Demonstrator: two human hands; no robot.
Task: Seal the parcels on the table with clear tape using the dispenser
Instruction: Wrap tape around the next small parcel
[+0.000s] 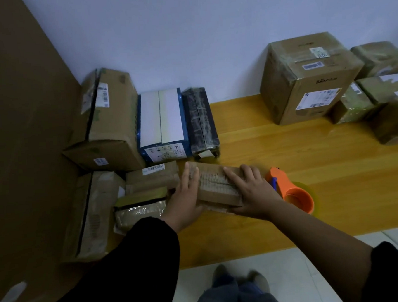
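Note:
A small flat brown parcel (215, 185) lies on the yellow wooden table (336, 176), near its front edge. My left hand (184, 196) grips the parcel's left end, fingers flat on top. My right hand (250, 189) grips its right end, fingers spread over the top. An orange tape dispenser (292, 191) with a roll of clear tape rests on the table just right of my right hand, not held.
Stacked cardboard boxes (106, 124), a blue-and-white box (162, 122) and a dark box (200, 120) crowd the left. Small parcels (144, 197) lie left of my hands. A large taped carton (306, 77) and wrapped parcels (382, 90) stand at the back right. A brown board (21, 116) leans at far left.

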